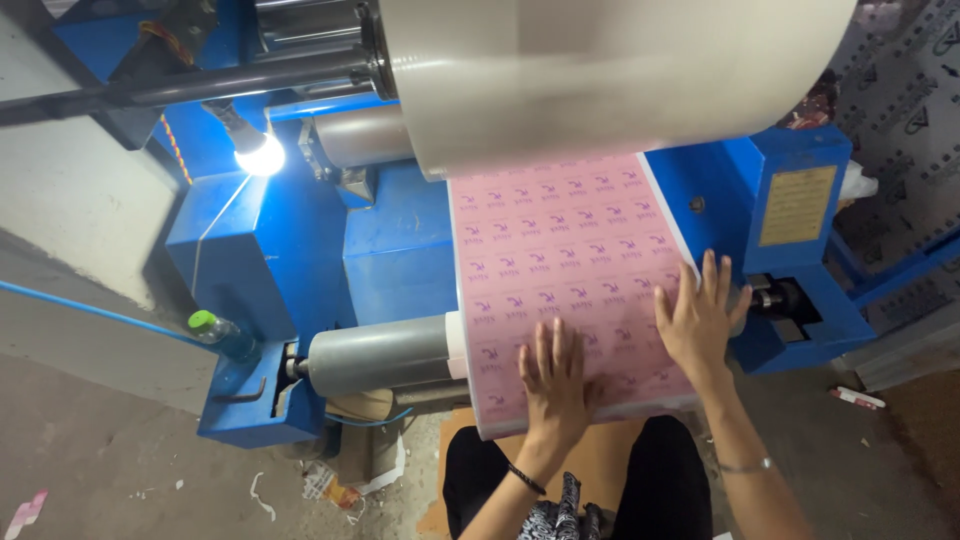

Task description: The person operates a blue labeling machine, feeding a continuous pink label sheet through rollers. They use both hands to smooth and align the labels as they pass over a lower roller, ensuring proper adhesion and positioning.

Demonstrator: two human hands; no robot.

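The blue machine [400, 250] carries a big white roll [600, 70] above; below that roll a pink printed film [570, 270] runs down over a grey roller [375, 352]. Left hand [553, 385] and right hand [700, 315] lie flat and spread on the film; even pressure seems wise.

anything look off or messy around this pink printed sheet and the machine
The pink printed sheet lies flat under the left hand and right hand, with no creases or tears visible. The mess is on the floor: paper scraps lie beneath the grey roller, and a small red-and-white scrap at right.
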